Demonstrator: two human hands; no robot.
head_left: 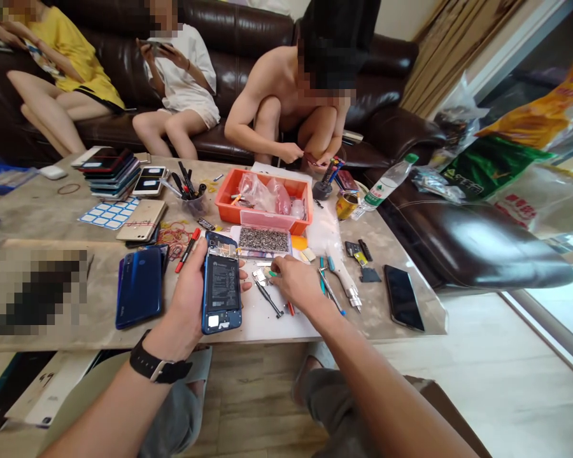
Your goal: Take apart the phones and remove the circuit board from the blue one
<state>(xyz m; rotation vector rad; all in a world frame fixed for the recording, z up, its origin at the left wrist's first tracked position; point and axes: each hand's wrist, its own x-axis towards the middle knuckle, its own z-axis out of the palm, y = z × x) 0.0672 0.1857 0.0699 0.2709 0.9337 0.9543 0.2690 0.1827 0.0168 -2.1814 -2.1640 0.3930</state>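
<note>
My left hand [190, 304] is wrapped round a blue smartphone [222, 286] with its back cover off, held upright above the table's front. A black battery fills the middle of the phone, and metal shields show at its top. My right hand [296, 280] is lowered over small metal parts [259, 277] on a white sheet. Its fingers are pinched together near something green, too small to name. Just below lie dark tweezers [268, 299]. To the right of this hand are a screwdriver [332, 291] and a white-handled electric driver [344, 280].
An orange bin [224, 210] of plastic bags stands behind a clear tray of screws [264, 240]. Phones are stacked [109, 175] at left; a blue phone [139, 286] and a black phone [403, 298] flank the work. A bottle [384, 187] leans back right. Three people sit opposite.
</note>
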